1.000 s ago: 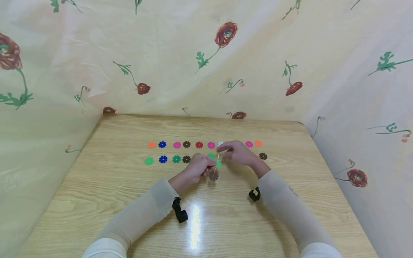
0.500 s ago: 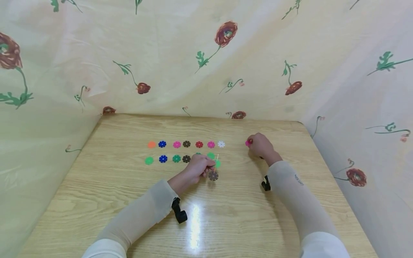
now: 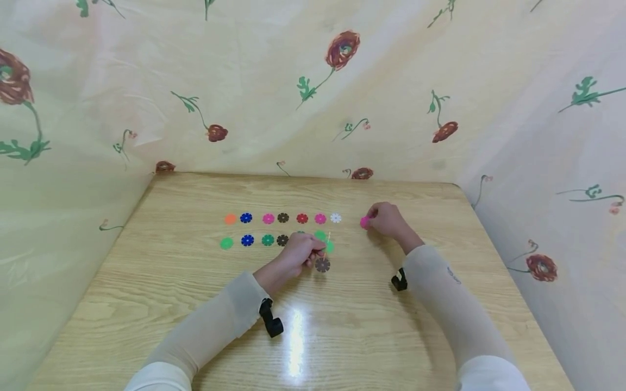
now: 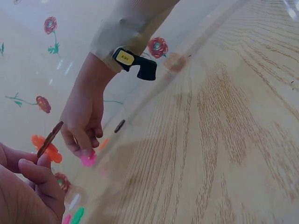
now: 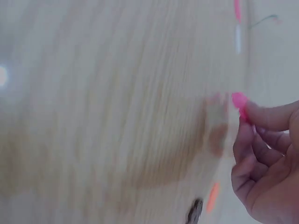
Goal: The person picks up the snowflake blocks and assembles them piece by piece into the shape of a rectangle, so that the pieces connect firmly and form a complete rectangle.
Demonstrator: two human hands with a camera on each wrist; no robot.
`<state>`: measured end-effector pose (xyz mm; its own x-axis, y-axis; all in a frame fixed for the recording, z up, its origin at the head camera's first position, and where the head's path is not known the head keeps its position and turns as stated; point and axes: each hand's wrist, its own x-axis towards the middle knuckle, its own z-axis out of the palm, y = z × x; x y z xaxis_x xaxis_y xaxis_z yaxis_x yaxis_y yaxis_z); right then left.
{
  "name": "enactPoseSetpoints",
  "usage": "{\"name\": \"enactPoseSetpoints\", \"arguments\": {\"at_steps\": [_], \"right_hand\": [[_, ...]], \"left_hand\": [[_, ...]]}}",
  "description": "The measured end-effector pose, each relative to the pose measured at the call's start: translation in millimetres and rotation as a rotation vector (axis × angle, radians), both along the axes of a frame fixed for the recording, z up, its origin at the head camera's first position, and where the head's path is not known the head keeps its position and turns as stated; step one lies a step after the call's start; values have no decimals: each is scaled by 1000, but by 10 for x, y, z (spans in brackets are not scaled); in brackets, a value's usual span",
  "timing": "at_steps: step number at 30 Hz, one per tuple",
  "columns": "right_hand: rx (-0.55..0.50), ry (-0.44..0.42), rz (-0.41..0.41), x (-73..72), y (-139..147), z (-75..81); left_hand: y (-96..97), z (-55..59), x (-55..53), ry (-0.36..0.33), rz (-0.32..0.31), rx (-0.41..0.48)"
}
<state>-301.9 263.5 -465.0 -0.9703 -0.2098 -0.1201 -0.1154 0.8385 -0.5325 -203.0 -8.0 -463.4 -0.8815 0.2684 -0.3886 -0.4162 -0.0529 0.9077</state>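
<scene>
Two curled hands pinch: left hand (image 3: pixel 296 254), brown disc (image 3: pixel 323 265) joined to orange disc (image 4: pixel 54 154) (face visible only from left wrist); right hand (image 3: pixel 389 220), pink disc (image 3: pixel 364 222), both toward table's (image 3: pixel 352 336) far edge. Right sleeve (image 3: pixel 435 282) lettering illegible.

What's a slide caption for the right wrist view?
Right hand pinches a pink piece; a brown piece and an orange piece lie nearby.

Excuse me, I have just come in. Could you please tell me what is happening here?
A person's left hand holds a brown disc with an orange disc set crosswise to it. The right hand pinches a pink disc, apart from those two. More coloured discs lie in rows on the wooden table.
</scene>
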Motion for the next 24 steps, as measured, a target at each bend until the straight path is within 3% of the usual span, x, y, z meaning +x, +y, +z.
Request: {"name": "enactPoseSetpoints", "arguments": {"at_steps": [8, 13, 24], "right_hand": [[-320, -146, -14, 223, -327, 17], [-464, -206, -42, 357, -503, 91], [-555, -262, -69, 454, -659, 146]], "left_hand": [[4, -34, -16, 7, -17, 18], [16, -37, -15, 14, -38, 23], [44, -47, -7, 24, -47, 0]]}}
